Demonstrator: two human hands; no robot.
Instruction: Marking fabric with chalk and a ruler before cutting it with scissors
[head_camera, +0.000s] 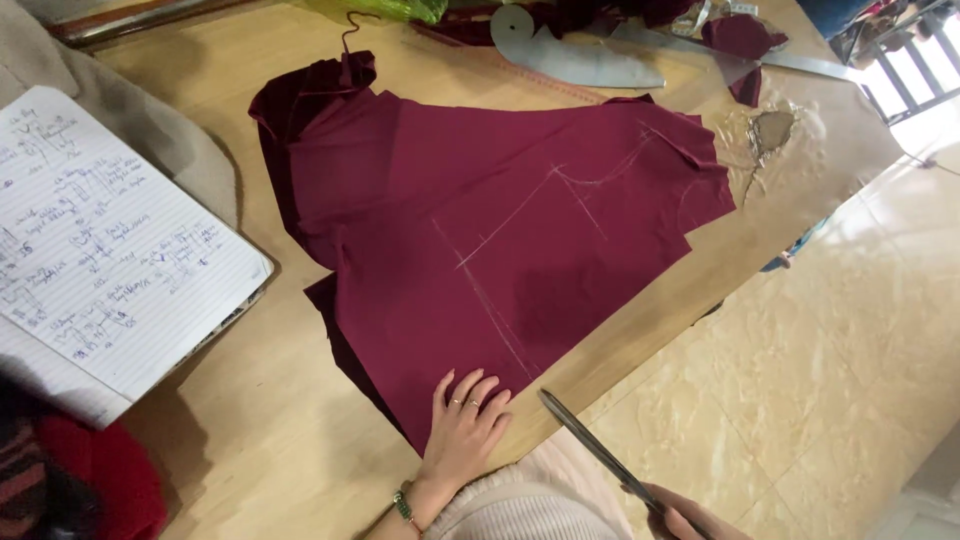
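**Maroon fabric held flat, scissors poised at its lower edge**

Maroon fabric (500, 220), chalk-marked, lies spread across the wooden counter (260, 440) at centre frame. The left hand (465, 425) presses flat, fingers spread, on its lower corner. The right hand (680, 518), bottom right, grips long scissors (590, 445), blades closed and pointing toward that corner. Cutting looks about to begin; it calls for opening the blades onto the chalk line (500, 320). An open notebook (110, 250) sits at left.

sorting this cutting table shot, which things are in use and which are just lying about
In use: maroon fabric with chalk lines, left hand flat on it, scissors in right hand.
Lying about: notebook, curve ruler, hanger, fabric scraps.
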